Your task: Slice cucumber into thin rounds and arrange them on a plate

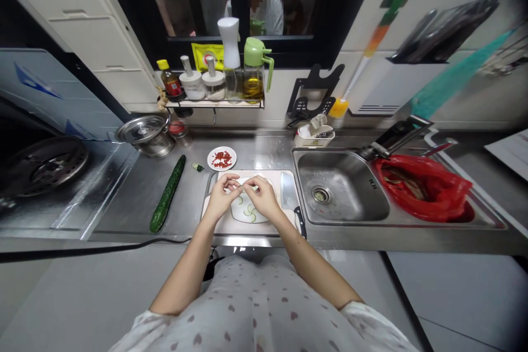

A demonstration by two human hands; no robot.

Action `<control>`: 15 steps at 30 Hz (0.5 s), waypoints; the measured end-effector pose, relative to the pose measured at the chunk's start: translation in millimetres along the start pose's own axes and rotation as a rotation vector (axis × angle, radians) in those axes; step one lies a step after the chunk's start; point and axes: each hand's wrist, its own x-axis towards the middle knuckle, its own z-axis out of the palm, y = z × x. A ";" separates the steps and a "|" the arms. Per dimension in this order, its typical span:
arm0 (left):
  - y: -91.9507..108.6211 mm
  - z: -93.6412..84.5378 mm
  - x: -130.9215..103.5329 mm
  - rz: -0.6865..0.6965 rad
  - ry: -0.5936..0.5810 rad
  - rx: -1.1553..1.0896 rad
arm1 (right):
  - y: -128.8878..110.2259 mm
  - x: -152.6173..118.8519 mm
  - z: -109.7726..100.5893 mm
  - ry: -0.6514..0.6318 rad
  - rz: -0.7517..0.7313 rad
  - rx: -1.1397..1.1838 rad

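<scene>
Both hands meet above a white plate [259,214] that lies on a cutting board [225,226]. My left hand [225,193] and my right hand [260,194] are pinched, fingertips almost touching, around something too small to make out. Thin curved green slices [249,213] lie on the plate. A knife [289,192] with a black handle rests at the board's right side. Left of the board lies a whole cucumber [168,192], with a small cut cucumber piece [198,166] near a small plate of chopped red bits [223,159].
On the right, a sink [342,190] adjoins a second basin holding a red plastic bag [424,192]. A lidded pot [146,135] stands at the back left, beside a red-lidded jar [180,133]. Bottles line a wall shelf [223,103]. A pan [45,165] sits far left.
</scene>
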 end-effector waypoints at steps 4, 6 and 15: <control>-5.0 2.7 -2.6 -0.202 0.076 -0.139 | 1.4 -0.6 -1.9 0.056 0.041 0.086; -5.7 4.2 -5.3 -0.386 -0.012 -0.253 | 1.0 -0.8 -3.2 0.061 0.045 0.126; -5.3 7.8 -4.9 -0.769 -0.298 -0.778 | 0.1 -2.5 -3.0 0.052 0.047 0.147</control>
